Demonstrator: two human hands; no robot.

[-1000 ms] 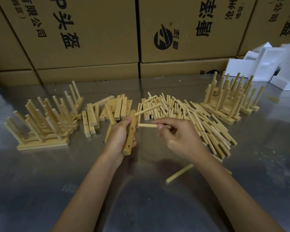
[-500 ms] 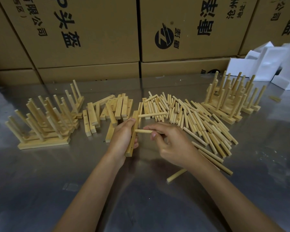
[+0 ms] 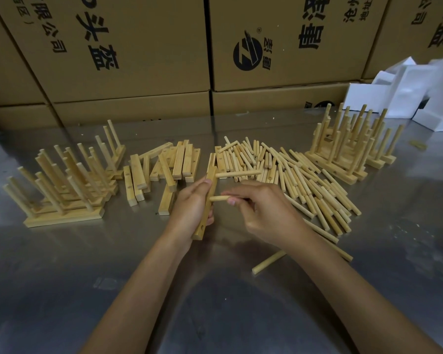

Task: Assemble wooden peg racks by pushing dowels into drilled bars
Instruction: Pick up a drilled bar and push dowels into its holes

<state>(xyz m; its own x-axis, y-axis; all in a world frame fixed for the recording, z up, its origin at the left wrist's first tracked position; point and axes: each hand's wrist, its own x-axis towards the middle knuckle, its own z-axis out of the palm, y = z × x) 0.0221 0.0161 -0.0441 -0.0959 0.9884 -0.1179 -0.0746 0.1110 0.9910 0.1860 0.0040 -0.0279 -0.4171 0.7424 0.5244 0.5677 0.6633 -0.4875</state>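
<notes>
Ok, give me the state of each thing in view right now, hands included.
Left hand: grips the drilled bar.
Drilled bar: held off the table, one dowel seated at its top hole, bottom hole empty.
Right hand: pinches second dowel.
Second dowel: tip at the bar's middle, seating unclear.
Loose dowels: piled flat.
Spare bars: heaped, unpegged.
Finished racks: stacked, pegs up.

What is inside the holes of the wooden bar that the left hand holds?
The bar has one dowel in its top hole. The right hand pushes a second dowel into the middle. The lowest hole is empty. The left hand hides the bar's other side.
</notes>
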